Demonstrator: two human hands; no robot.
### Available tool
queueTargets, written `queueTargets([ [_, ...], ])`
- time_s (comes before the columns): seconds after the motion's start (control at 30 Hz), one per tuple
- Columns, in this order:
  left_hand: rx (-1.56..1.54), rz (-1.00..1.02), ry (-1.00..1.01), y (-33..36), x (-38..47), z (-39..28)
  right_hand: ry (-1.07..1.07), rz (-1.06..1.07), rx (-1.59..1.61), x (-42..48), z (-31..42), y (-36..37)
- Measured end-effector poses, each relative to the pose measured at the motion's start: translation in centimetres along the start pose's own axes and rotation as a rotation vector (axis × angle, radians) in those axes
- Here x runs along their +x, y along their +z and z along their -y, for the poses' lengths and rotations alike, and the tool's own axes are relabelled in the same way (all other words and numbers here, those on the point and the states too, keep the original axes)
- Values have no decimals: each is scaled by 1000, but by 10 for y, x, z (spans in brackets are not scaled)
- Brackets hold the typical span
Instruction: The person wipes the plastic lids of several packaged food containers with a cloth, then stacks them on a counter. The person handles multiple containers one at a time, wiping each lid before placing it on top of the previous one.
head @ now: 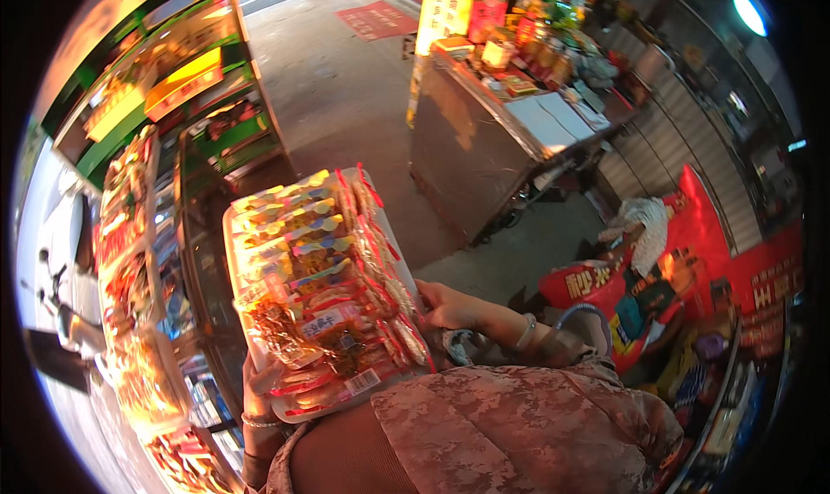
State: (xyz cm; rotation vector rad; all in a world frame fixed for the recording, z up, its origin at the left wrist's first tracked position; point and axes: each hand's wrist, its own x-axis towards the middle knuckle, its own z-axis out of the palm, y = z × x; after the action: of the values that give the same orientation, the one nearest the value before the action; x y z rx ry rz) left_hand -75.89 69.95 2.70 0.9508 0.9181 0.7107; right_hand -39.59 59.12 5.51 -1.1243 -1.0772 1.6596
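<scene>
A pale plastic tray (401, 242) packed with snack packets is held up in front of my torso. My left hand (261, 376) grips its left side near the bottom corner, a beaded bracelet at the wrist. On the opposite side my right hand (442, 305) holds the tray's edge, and that wrist has a bangle and a cloth band. Yellow-topped packets (305, 215) stand in rows at the far end. Nearer me lie clear packets of reddish-brown snack food (285, 329), bearing writing and a barcode. Fingers under the tray are hidden.
Along the left runs a display counter (170, 235) with packaged snacks, below green shelves (240, 137). A brown desk (473, 150) loaded with goods stands ahead right. Red sacks (583, 283) and a cloth are at the right. Concrete floor (324, 98) leads to the doorway; a scooter (71, 319) is outside.
</scene>
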Motion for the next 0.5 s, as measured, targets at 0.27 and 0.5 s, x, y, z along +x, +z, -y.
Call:
queueTargets([
  [0.27,65,287,-123,40,47,-8,105,-407,-2,-64,-20,9],
  [0.5,-145,484,-246,121,78,-16,39,-608,115,-116,-25,-10],
])
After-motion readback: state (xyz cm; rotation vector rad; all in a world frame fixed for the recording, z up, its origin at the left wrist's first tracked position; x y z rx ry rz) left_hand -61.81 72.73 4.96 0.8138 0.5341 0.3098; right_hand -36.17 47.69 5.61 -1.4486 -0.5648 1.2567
